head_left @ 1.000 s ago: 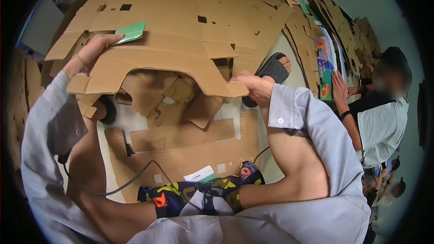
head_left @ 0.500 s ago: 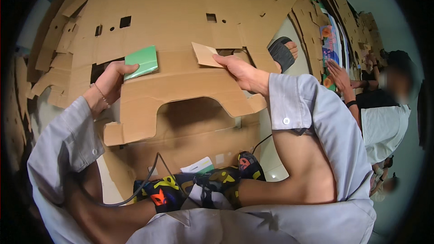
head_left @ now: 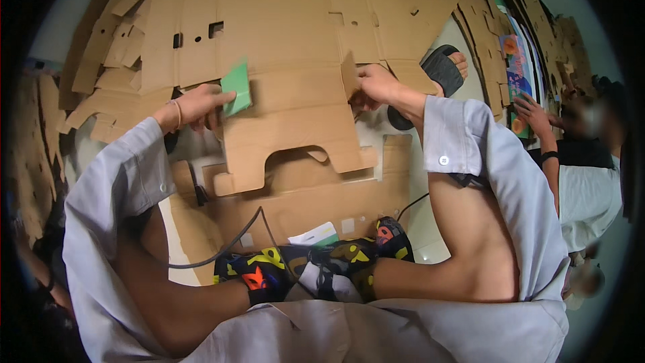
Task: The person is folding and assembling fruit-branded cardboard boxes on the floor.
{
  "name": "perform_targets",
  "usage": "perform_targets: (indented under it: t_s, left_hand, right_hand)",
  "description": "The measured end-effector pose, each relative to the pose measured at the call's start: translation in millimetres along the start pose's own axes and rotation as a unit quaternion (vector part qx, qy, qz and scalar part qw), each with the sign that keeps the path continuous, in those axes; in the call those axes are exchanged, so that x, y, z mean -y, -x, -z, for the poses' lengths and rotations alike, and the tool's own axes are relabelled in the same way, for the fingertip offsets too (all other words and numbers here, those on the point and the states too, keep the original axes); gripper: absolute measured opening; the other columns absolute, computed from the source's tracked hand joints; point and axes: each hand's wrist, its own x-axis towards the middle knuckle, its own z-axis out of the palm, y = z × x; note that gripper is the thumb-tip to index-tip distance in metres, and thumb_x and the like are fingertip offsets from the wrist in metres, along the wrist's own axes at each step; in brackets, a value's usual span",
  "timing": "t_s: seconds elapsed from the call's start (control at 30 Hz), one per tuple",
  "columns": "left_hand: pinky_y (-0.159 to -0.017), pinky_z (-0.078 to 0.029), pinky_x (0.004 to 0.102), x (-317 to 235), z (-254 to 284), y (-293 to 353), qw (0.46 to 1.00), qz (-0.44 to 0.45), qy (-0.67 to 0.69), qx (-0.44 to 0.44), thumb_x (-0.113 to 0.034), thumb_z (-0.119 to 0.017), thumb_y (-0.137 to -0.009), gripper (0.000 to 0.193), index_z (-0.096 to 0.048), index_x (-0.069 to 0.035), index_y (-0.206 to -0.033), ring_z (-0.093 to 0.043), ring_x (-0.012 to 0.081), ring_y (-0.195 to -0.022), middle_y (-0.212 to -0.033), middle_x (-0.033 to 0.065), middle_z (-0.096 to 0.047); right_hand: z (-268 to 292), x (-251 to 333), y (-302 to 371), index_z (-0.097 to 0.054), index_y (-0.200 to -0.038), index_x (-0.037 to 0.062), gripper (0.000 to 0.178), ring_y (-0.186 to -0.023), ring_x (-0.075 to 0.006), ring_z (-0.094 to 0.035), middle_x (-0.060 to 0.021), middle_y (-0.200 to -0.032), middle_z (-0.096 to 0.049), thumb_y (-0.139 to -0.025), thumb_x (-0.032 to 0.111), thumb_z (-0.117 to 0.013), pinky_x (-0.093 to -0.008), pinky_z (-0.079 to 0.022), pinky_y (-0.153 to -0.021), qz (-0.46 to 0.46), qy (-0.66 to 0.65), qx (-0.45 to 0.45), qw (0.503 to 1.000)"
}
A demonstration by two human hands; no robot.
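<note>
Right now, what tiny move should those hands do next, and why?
Maybe gently press the green flap by the left hand and the brown flap by the right hand inward: both stand up from the cardboard sheet instead of lying flat.

Diffuse, moderate indoor light; motion blur on the green flap (head_left: pixel 236 89) at the left hand (head_left: pixel 197 105); shadow on lower cardboard (head_left: pixel 306 198), below and rightward; edges bent, vignetted.

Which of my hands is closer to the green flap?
Left. Your left hand touches the green flap; your right hand is across the cardboard from it, beside the brown flap.
</note>
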Motion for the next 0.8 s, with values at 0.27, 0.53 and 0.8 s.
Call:
perform_targets:
  t_s: [0.27, 0.53, 0.8]
  left_hand:
    - [-0.08, -0.046, 0.0379, 32, 88, 10, 0.795, -0.187, -0.315, -0.484, -0.038, -0.059, -0.076, 0.045, -0.054, -0.01, -0.11, -0.057, 0.0319, -0.093, -0.096, 0.0203, -0.057]
    - [-0.087, -0.044, 0.0371, 83, 126, 9, 0.836, -0.082, -0.232, -0.491, -0.037, -0.06, -0.075, 0.057, -0.045, -0.01, -0.124, -0.055, 0.0301, -0.103, -0.112, 0.0167, -0.056]
    - [-0.068, -0.049, 0.0278, 81, 118, 46, 0.937, -0.153, 0.103, -0.298, 0.013, -0.044, -0.067, 0.063, -0.046, -0.012, -0.125, -0.061, 0.0197, -0.078, -0.088, 0.0122, -0.06]
  right_hand:
    - [72, -37, -14, -0.059, -0.091, 0.0004, 0.029, -0.081, -0.0349, -0.06, -0.0238, -0.084, -0.06, -0.077, 0.025, -0.053, -0.0417, -0.047, -0.073, 0.207, 0.248, -0.338, 0.884]
    - [96, -61, -12, -0.049, -0.111, 0.004, 0.044, -0.097, -0.0385, -0.056, -0.0243, -0.104, -0.058, -0.075, 0.027, -0.058, -0.0411, -0.044, -0.084, 0.152, 0.338, -0.322, 0.871]
    - [139, -75, -8, -0.055, -0.106, 0.0024, 0.031, -0.072, -0.0161, -0.057, -0.0079, -0.09, -0.059, -0.08, 0.017, -0.057, -0.0256, -0.046, -0.065, 0.167, -0.009, -0.24, 0.956]
